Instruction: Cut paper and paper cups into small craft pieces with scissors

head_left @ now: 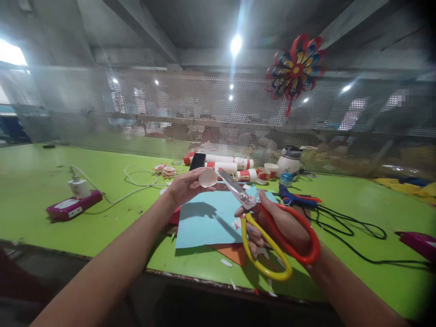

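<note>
My left hand (186,185) is closed on a small round pale piece (207,177) that looks like the bottom of a paper cup. In my right hand (279,222) is a large pair of scissors (243,197) with one red and one yellow handle. Their blades point up and left, and the tips come close to the round piece; whether they touch it I cannot tell. Below both hands lies light blue paper (200,222), with an orange sheet (233,253) partly under it. White paper scraps (225,262) are scattered near the table's front edge.
Paper cups (247,175), some stacked lengthwise, a phone (198,161) and a jug (289,160) stand behind my hands. A blue glue gun (294,198) with black cable lies right. At left is a purple power strip (75,205) with a charger. A mesh panel (163,109) borders the green table (112,175).
</note>
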The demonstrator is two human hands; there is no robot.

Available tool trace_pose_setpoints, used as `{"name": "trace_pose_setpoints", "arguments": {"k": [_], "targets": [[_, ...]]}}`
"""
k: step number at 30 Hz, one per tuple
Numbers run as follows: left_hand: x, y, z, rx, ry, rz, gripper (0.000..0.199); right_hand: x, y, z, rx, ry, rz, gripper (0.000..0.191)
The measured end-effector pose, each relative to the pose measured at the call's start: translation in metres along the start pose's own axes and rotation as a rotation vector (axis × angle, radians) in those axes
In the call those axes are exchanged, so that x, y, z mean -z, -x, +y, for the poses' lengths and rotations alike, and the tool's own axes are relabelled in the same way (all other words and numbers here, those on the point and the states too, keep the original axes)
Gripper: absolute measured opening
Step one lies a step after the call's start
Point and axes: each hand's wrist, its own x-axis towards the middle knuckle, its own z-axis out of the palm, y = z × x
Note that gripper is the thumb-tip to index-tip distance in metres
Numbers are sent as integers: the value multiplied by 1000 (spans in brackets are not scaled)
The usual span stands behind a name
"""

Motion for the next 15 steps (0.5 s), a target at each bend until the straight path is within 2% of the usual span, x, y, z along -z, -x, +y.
{"name": "trace_pose_setpoints", "arguments": {"k": [8, 15], "targets": [[-6, 0, 1, -48, 50, 91, 27, -1, 1, 6, -23, 120, 52, 55], [-12, 1, 0, -38, 66, 132, 26, -8, -1, 9, 100, 496, 300, 53]]}}
